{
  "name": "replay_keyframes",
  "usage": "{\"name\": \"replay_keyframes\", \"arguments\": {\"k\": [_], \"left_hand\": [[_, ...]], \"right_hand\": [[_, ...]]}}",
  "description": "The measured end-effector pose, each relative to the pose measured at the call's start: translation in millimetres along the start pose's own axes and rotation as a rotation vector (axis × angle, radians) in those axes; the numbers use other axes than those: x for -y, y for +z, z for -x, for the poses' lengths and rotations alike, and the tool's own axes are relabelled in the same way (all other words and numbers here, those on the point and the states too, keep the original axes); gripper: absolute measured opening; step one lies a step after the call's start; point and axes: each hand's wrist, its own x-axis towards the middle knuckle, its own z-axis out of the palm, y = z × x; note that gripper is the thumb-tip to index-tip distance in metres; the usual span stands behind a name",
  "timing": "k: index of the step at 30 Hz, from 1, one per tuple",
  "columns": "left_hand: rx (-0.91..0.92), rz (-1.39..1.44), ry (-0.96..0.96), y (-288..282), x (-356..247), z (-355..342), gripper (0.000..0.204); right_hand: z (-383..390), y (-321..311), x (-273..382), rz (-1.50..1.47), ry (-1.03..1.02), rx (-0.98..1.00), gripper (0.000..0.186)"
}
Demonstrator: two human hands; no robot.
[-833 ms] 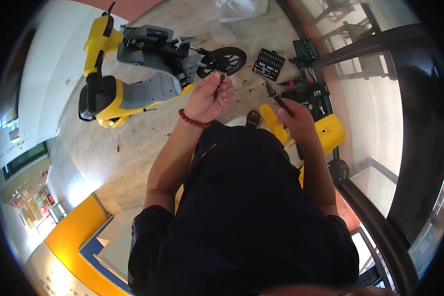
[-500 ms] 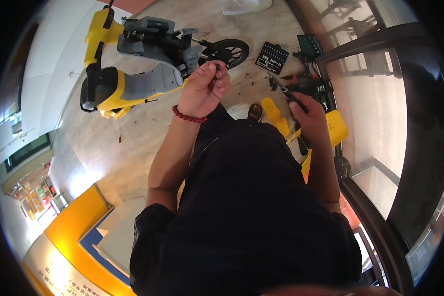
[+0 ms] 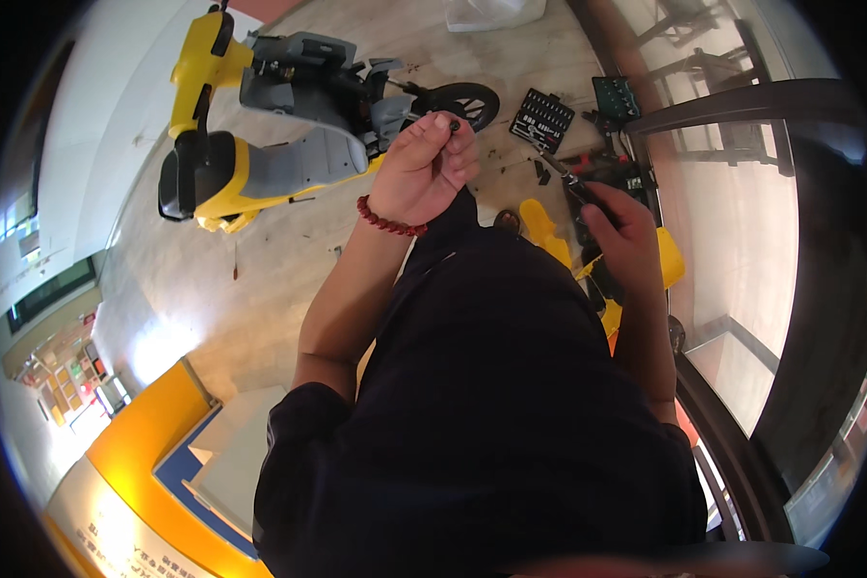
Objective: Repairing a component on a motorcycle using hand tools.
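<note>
My left hand [image 3: 424, 169], with a red beaded bracelet on the wrist, is raised in front of me. Its thumb and fingers pinch a small dark round piece [image 3: 455, 125], too small to name. To the right, my right hand [image 3: 626, 229] is closed around the black handle of a screwdriver [image 3: 576, 186]. The metal shaft of this tool points up and left, apart from the left hand. Beyond the left hand a yellow and grey scooter [image 3: 308, 159] lies across the floor, its front panels partly off and a black wheel [image 3: 472, 104] at its right end.
An open black socket set case [image 3: 546, 118] lies on the floor ahead, with a green tool case [image 3: 615, 96] beside it. Yellow panels [image 3: 541, 229] are near my feet. A thin tool [image 3: 235, 272] lies left. Glass panes with a dark frame [image 3: 742, 104] run along the right.
Both hands have shifted slightly to the right, along with the screwdriver and the small piece. The grips stay the same. The view has turned a little.
</note>
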Motion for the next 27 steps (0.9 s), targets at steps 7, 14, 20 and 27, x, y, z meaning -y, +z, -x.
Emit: {"name": "replay_keyframes", "arguments": {"k": [7,14,20,27], "left_hand": [[0.088,-0.094,0.004,20,-43,-47,0.023],[0.082,-0.269,0.064,32,-71,-76,0.023],[0.099,-0.385,0.09,31,-75,-100,0.021],[-0.025,-0.599,0.058,31,-75,-114,0.02]], "right_hand": [[-41,19,74,0.314,-0.419,-0.097,0.024],[-73,26,101,0.337,-0.462,-0.21,0.024],[-88,20,99,0.342,-0.441,-0.23,0.023],[-92,9,100,0.464,-0.424,-0.303,0.024]]}}
